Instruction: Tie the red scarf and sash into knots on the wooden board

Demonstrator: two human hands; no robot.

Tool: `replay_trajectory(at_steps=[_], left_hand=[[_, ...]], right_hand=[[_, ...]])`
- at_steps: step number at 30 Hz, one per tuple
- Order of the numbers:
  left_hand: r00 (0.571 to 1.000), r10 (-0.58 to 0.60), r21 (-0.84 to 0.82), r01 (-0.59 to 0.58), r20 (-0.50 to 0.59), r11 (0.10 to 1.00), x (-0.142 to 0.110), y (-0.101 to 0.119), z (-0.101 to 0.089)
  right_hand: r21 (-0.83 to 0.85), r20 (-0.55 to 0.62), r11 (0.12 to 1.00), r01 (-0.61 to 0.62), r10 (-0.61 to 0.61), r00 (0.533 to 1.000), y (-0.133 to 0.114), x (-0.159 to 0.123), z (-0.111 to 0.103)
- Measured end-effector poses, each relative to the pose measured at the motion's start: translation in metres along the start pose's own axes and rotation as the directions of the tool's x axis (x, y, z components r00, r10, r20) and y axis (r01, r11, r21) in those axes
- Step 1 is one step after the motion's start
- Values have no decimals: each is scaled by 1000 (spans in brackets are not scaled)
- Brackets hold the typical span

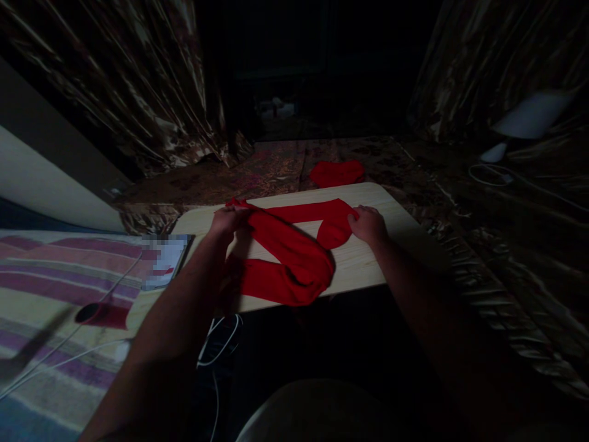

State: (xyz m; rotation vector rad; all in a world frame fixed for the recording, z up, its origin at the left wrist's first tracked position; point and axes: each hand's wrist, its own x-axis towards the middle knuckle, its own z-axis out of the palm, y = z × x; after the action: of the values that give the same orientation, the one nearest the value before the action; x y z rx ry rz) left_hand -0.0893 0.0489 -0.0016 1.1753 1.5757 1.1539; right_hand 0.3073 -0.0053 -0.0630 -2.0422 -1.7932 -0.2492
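Observation:
A long red sock (299,213) lies stretched across the back of a small pale wooden table (363,270), its right end bent down towards me. My right hand (369,224) is closed on the edge of that bent end. At the other end, my left hand (229,221) is closed on bunched red cloth at the table's back left. A second red piece (294,248), which looks like another long sock, runs from under my left hand towards the front edge and doubles back left. My left forearm hides part of it.
Beyond the table lies a red bundle (337,174) on a patterned cover. Left is a striped bed cover (55,264) with a tablet-like item (168,261), a dark round object (87,313) and white cables. A white lamp (529,116) stands at the right.

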Motion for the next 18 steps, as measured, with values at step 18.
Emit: replay_trajectory(at_steps=[18], left_hand=[[907, 421, 733, -278, -13, 621, -22, -18, -9]], right_hand=[[10, 4, 1000, -2, 2, 1000, -2, -2, -3]])
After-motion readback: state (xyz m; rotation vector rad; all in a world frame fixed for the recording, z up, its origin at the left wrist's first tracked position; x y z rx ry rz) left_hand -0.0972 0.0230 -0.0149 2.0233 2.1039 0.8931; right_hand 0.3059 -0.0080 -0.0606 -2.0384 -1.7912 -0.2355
